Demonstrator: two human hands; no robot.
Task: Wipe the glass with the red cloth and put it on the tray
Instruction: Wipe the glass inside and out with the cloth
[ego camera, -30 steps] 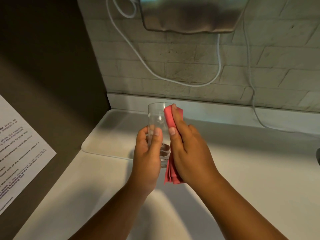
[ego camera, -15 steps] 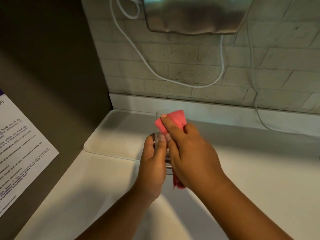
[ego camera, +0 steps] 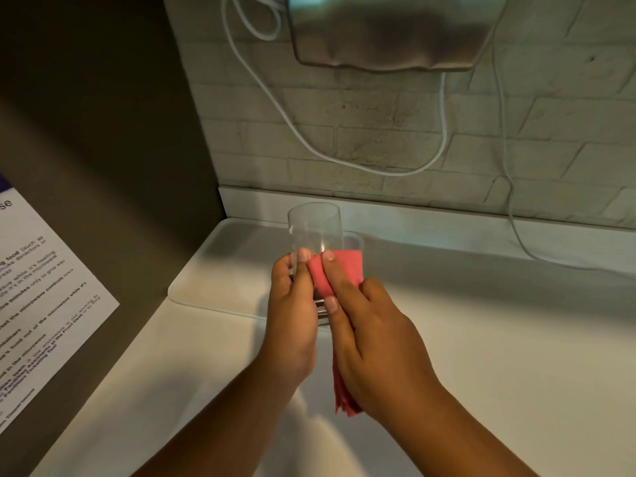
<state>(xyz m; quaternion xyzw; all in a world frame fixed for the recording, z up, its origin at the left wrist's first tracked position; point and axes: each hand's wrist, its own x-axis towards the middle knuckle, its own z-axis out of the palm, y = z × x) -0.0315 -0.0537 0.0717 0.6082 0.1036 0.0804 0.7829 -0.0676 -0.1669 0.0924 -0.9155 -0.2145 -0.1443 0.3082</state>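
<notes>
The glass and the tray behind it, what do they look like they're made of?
The glass looks like clear, smooth glass or possibly hard plastic: the tray edge shows straight through it. The tray seems white plastic with a matte finish and a rounded raised rim, though coated metal can't be ruled out.

Glass mid-frame, left hand on its left side, right hand pressing cloth on its right. Tray behind, on counter; hand dryer top of frame.

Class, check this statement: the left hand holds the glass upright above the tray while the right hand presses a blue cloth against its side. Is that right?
Not quite: the cloth is red, not blue, as the head view shows. The rest stands: the left hand holds the glass upright above the tray, and the right hand presses the cloth against its side.
</notes>
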